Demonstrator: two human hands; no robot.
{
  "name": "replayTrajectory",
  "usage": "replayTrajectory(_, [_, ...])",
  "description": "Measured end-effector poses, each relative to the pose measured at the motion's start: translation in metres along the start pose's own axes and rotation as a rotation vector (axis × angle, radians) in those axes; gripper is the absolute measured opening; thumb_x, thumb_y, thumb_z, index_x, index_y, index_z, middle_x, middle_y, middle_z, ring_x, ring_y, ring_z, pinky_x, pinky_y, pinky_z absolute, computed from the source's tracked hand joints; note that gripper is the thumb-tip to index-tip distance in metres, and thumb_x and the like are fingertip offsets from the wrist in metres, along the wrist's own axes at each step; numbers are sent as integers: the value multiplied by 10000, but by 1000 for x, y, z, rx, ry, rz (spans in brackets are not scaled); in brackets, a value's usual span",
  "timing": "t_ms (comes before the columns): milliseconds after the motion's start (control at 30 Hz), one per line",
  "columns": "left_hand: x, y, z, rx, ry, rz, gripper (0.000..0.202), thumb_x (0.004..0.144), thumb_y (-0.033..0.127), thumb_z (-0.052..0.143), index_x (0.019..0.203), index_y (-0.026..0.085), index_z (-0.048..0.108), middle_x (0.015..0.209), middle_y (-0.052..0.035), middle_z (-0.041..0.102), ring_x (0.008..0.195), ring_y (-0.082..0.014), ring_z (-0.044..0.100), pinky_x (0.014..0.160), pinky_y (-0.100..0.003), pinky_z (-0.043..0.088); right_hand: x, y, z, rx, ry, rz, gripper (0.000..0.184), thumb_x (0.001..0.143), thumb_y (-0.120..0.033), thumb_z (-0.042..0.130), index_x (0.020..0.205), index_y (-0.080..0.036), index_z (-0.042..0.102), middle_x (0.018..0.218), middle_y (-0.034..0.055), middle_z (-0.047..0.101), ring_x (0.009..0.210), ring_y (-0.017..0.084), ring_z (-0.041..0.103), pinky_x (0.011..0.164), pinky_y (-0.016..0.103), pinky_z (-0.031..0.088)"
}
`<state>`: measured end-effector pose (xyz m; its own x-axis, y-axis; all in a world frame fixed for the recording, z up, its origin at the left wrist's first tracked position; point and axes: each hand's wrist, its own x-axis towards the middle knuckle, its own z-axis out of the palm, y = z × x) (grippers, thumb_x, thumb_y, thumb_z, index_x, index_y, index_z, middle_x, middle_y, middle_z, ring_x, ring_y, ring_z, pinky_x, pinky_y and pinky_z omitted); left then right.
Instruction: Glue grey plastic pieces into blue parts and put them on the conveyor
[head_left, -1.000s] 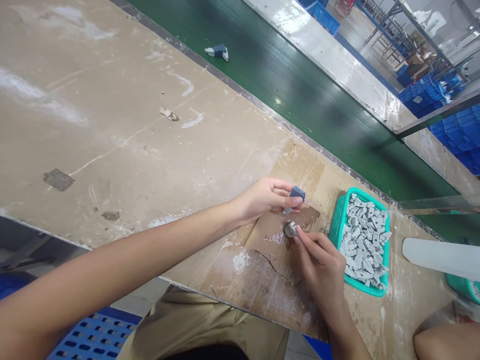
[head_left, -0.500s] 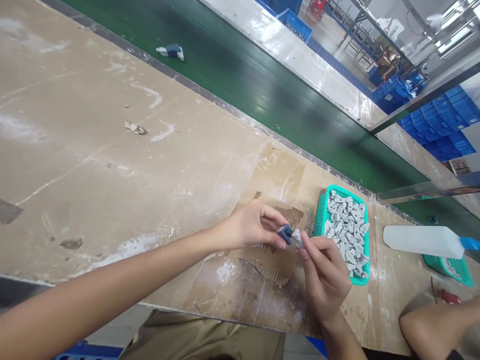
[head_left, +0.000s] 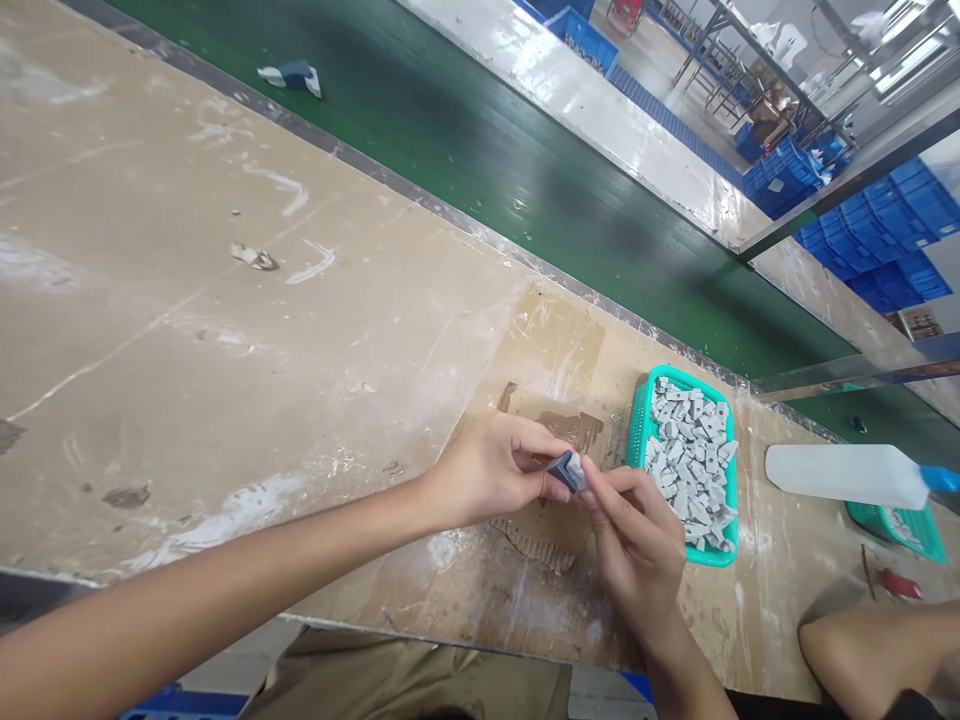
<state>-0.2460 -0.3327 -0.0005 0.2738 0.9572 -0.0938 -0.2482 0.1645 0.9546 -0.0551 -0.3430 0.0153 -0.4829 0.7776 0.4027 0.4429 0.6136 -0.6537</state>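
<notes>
- My left hand pinches a small blue block between the thumb and the fingers.
- My right hand pinches a small white piece between the thumb and the forefinger.
- The blue block lies at the fingertips of my left hand, on the side facing my right hand.
- The white piece lies at the fingertips of my right hand and meets the blue block; whether it is fully seated cannot be told.
- Both parts are positioned between my two hands, above a torn cardboard sheet on the table.
- A green basket, filled with loose white parts, stands just beyond my right hand, to its right.
- A white bottle with a blue top is located to the right of the green basket, apart from it.
- A green conveyor belt runs along the far edge of the table, carrying a blue-and-white part well apart from my hands.
- Another person's arm is at the lower right, well apart from both held parts.
</notes>
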Motion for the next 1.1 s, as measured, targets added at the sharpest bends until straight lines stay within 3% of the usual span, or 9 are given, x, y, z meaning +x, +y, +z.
replayTrajectory(267, [-5, 0, 3, 120, 56, 1, 102, 726, 185, 703, 794, 192, 778, 774, -52, 678, 743, -196, 666, 675, -271, 555, 0, 3, 5, -5, -29, -49, 592, 914, 15, 452, 1388, -334, 513, 889, 46, 577, 777, 145, 600, 620, 254, 530])
replayTrajectory(433, [1, -1, -1, 4, 30, -93, 111, 683, 209, 780, 785, 165, 775, 724, -42, 664, 680, -159, 631, 592, -213, 503, 6, 6, 5, 9, -26, -28, 524, 947, -48, 454, 1377, -338, 526, 819, 27, 590, 714, 136, 614, 605, 244, 534])
replayTrajectory(567, [4, -2, -8, -253, -82, -211, 263, 704, 334, 814, 859, 127, 761, 716, -66, 694, 637, -136, 630, 611, -208, 513, 9, 7, 0, 77, -12, 69, 406, 957, -176, 541, 1340, -309, 570, 932, 47, 639, 814, 158, 636, 694, 278, 553])
replayTrajectory(633, [5, 0, -12, -430, -76, -294, 313, 693, 368, 828, 858, 114, 752, 768, -82, 707, 675, -145, 658, 664, -221, 547, 10, 7, -5, 83, 39, 96, 390, 953, -193, 552, 1330, -286, 580, 981, 56, 652, 871, 169, 639, 746, 297, 553])
replayTrajectory(733, [7, 6, -17, -627, 55, -358, 259, 679, 281, 845, 818, 93, 732, 787, -85, 705, 705, -146, 677, 707, -213, 575, 10, 8, -14, 29, 163, 109, 354, 950, -160, 536, 1271, -277, 628, 959, 47, 663, 872, 169, 641, 757, 305, 542])
replayTrajectory(800, [8, 10, -19, -713, 116, -367, 222, 739, 182, 784, 930, 93, 715, 789, -77, 699, 700, -134, 678, 700, -194, 576, 11, 13, -21, -24, 244, 112, 324, 945, -150, 536, 1215, -272, 665, 950, 44, 672, 852, 170, 645, 740, 307, 537])
replayTrajectory(867, [9, 13, -20, -754, 139, -362, 318, 808, 111, 690, 1122, 121, 647, 811, -69, 694, 705, -127, 682, 703, -192, 577, 13, 20, -27, -72, 314, 113, 283, 939, -160, 548, 1160, -256, 696, 944, 47, 681, 836, 176, 649, 733, 315, 535])
replayTrajectory(933, [9, 14, -20, -763, 153, -353, 358, 842, 92, 636, 1191, 149, 579, 815, -61, 687, 703, -132, 688, 704, -204, 584, 15, 29, -32, -103, 369, 133, 243, 939, -187, 554, 1111, -235, 718, 915, 49, 684, 806, 178, 648, 720, 317, 532])
replayTrajectory(1100, [10, 11, -19, -698, 207, -358, 158, 850, 104, 621, 983, 154, 552, 754, -51, 662, 634, -149, 687, 651, -217, 599, 22, 49, -48, -149, 502, 245, 242, 944, -295, 553, 1062, -190, 736, 898, 65, 700, 771, 182, 643, 720, 320, 522])
